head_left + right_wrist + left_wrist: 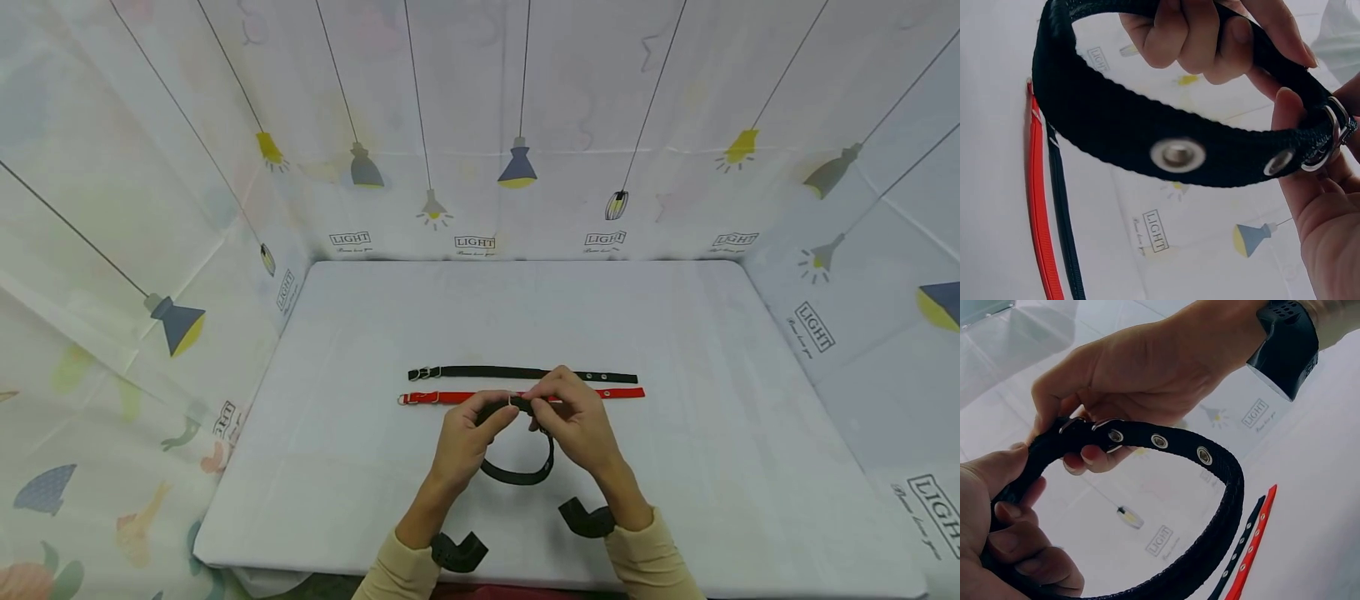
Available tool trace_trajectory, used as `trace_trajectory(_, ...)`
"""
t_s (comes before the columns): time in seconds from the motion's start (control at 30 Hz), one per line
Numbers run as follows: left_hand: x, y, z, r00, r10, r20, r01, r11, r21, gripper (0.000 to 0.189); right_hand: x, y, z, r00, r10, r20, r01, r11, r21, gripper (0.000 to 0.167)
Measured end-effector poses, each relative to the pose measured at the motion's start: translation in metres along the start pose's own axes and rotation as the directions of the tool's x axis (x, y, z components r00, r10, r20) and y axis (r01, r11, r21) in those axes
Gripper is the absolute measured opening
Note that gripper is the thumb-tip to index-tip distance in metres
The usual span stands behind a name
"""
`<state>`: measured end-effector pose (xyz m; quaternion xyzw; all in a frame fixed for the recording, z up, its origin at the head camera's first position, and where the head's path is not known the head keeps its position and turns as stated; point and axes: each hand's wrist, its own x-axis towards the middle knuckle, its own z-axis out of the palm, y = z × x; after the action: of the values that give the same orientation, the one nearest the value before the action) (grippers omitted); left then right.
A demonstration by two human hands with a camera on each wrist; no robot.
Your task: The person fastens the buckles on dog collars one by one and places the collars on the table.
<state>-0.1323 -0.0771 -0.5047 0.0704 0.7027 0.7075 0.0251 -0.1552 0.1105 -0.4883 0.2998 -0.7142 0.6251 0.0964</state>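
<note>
A black webbing collar (pixel 517 477), bent into a loop, hangs between both hands over the near middle of the table. My left hand (pixel 460 440) pinches its upper left part between thumb and fingers. On the upper right, my right hand (pixel 579 423) grips the same collar with curled fingers. Silver metal eyelets (pixel 1204 455) run along the band in the left wrist view. A metal buckle (pixel 1330 140) shows close to the fingertips in the right wrist view; part of it is covered by the fingers.
Just beyond the hands, a red collar (pixel 438 397) and another black collar (pixel 495 372) lie straight across the white table (pixel 360 317), side by side. Printed white curtains (pixel 480 100) stand around the back and sides. Each wrist wears a black band (pixel 459 552).
</note>
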Motion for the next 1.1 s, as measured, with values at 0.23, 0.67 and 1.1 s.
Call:
trace_trajectory(0.23, -0.001, 0.001, 0.000, 0.999, 0.021, 0.035, -0.021, 1.000, -0.016, 0.027, -0.001, 0.000, -0.004, 0.999, 0.004, 0.038, -0.002, 0.999, -0.044, 0.022)
trace_trajectory(0.67, 0.000, 0.002, -0.001, 0.999, -0.041, -0.008, 0.041, 0.998, -0.052, 0.028, -0.002, -0.001, 0.000, 1.000, 0.018, 0.024, -0.018, 1.000, -0.005, 0.027)
trace_trajectory(1.1, 0.002, -0.004, 0.001, 0.993, -0.110, -0.044, 0.098, 0.974, -0.206, 0.035, -0.004, 0.011, 0.004, 1.000, 0.013, 0.026, -0.009, 0.989, -0.147, 0.033)
